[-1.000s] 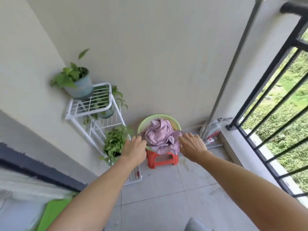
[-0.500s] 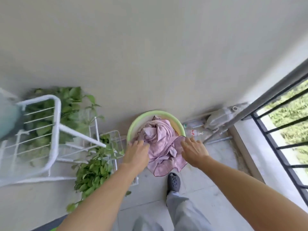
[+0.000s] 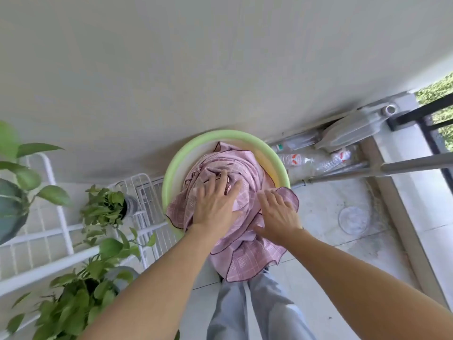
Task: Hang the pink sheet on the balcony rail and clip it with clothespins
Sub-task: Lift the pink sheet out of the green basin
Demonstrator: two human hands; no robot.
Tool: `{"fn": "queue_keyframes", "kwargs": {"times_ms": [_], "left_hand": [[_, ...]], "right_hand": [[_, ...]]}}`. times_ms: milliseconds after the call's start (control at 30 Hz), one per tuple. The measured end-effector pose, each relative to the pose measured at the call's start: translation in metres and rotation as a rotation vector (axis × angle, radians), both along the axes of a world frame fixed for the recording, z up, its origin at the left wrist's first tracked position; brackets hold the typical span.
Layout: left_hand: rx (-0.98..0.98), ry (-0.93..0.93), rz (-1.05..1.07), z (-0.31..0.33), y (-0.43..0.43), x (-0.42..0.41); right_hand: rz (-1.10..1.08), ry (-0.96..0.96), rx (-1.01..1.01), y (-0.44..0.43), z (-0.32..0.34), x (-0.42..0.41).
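The crumpled pink checked sheet (image 3: pixel 241 168) fills a light-green basin (image 3: pixel 186 153) by the wall, and one part of it spills over the near rim toward my legs. My left hand (image 3: pixel 215 204) lies on top of the pile, its fingers spread over the folds. My right hand (image 3: pixel 278 214) rests on the sheet's right side with fairly straight fingers, next to a loose rounded corner. Only a bit of the black balcony rail (image 3: pixel 421 114) shows at the upper right. No clothespins are in view.
A white wire rack (image 3: pixel 49 231) with leafy pot plants (image 3: pixel 103 207) stands close on the left. Plastic bottles (image 3: pixel 316 160), a grey jug (image 3: pixel 355 128) and a metal pole (image 3: pixel 392 168) lie to the right of the basin. A plain wall (image 3: pixel 220 69) is behind.
I have leaned in over the basin. Both hands moved from its near rim onto the sheet, the left further up the pile. More sheet hangs over the front edge.
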State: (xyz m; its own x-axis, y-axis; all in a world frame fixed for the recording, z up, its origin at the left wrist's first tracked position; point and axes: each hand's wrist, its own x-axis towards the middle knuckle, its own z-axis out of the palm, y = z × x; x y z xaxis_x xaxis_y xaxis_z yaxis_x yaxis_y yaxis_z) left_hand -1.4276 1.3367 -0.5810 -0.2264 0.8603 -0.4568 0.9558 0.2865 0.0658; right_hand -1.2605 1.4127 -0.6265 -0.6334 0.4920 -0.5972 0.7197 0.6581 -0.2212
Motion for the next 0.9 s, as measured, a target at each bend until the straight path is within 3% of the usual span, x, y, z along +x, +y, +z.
{"fn": "queue_keyframes", "kwargs": {"times_ms": [100,200,400,700,900], "left_hand": [[-0.015,0.001,-0.004,-0.023,-0.008,-0.02],[0.118,-0.011,0.005,-0.027,-0.013,-0.032],[0.241,0.001,0.133,0.025,-0.001,-0.037],[0.222,0.116,0.437,0.153,-0.023,-0.067],[0.043,0.174,0.47,0.191,-0.05,-0.068]], "right_hand": [[-0.049,-0.081,-0.039,-0.006,-0.031,-0.009],[-0.043,-0.119,0.009,-0.008,-0.04,-0.016],[-0.086,-0.01,0.004,-0.001,0.0,-0.018],[-0.355,0.315,0.188,0.044,0.143,0.004],[-0.737,0.611,0.086,0.052,0.238,-0.003]]}}
